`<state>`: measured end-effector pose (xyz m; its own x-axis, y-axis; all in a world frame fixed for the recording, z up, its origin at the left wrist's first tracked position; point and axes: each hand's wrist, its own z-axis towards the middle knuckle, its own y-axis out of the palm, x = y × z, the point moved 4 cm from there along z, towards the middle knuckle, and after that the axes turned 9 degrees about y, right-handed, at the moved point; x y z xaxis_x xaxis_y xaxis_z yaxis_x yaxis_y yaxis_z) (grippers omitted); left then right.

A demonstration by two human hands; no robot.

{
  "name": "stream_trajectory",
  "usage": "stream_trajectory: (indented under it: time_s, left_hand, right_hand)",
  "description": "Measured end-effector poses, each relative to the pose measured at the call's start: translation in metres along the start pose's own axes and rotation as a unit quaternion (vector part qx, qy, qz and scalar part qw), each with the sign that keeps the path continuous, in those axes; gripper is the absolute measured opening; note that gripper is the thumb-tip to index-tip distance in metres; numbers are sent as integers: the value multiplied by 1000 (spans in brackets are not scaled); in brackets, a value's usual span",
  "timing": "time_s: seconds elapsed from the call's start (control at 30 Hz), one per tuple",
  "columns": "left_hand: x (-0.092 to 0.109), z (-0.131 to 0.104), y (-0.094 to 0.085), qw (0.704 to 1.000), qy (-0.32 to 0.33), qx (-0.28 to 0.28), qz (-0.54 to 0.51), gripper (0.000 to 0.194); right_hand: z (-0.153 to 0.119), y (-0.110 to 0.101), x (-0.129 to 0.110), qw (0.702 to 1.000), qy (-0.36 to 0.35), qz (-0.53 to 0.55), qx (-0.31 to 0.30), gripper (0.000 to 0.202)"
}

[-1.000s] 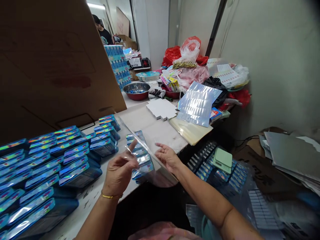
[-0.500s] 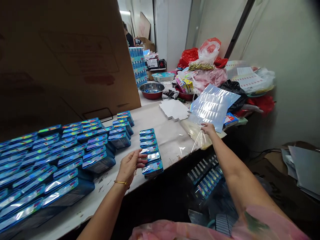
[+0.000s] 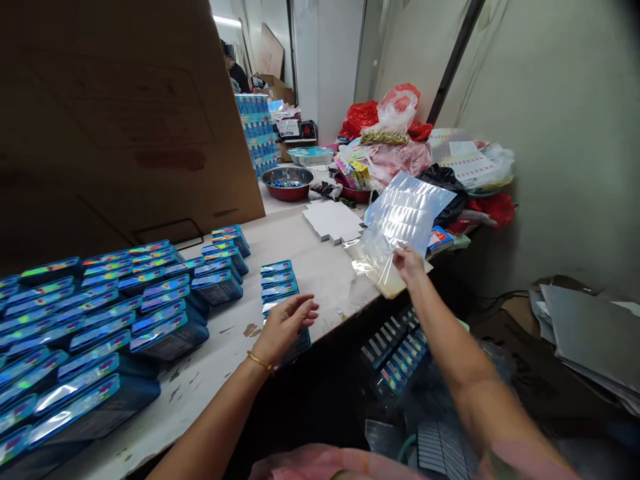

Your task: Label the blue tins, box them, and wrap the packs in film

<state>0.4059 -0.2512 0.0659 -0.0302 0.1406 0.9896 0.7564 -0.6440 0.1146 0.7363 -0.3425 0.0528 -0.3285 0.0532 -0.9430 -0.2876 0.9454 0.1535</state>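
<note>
My right hand [image 3: 409, 264] pinches the edge of a clear plastic film [image 3: 377, 257], which lies over a yellowish stack of sheets at the table's front edge. Just behind it is a shiny silver sheet [image 3: 407, 207]. My left hand [image 3: 287, 325] hovers over the near end of a short row of blue tins [image 3: 278, 279], fingers apart and holding nothing, and hides the nearest tins. Many more blue tins [image 3: 115, 303] stand in packed rows on the left of the table.
A large cardboard box [image 3: 125, 120] stands behind the tins. Further back are a metal bowl [image 3: 289, 181], white card pieces [image 3: 333, 220] and a heap of plastic bags [image 3: 395, 143]. Below the table edge [image 3: 330, 327] are more tins [image 3: 395, 360].
My left hand has moved right and lifted over the short row of tins. My right hand has raised the film a little and drawn it. The view has shifted to the right.
</note>
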Motion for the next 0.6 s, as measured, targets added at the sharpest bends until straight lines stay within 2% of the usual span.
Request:
stream_trajectory:
  time_s: [0.07,0.17,0.27,0.33,0.4,0.47,0.53,0.6]
  left_hand:
    - [-10,4,21,992,-84,-13,-88,52]
    - [-23,10,53,968,-175,-10,-180,63]
    - [-34,16,75,953,-214,-7,-216,70]
    - [-42,22,84,940,-229,16,-253,69]
    - [-49,30,86,925,-215,89,-299,66]
    - [-50,38,83,916,-164,162,-330,71]
    - [-43,46,79,915,-116,187,-339,74]
    - [-31,49,75,921,-88,177,-337,71]
  right_hand:
    - [-27,15,19,994,28,88,-62,23]
    - [-69,32,38,965,58,205,-156,25]
    - [-96,34,41,946,66,239,-208,30]
    - [-104,29,39,944,68,227,-230,32]
    - [-105,21,36,948,63,204,-235,32]
    - [-103,12,36,954,56,178,-236,27]
    - [-104,8,41,953,51,158,-252,33]
    - [-111,15,50,950,41,125,-284,43]
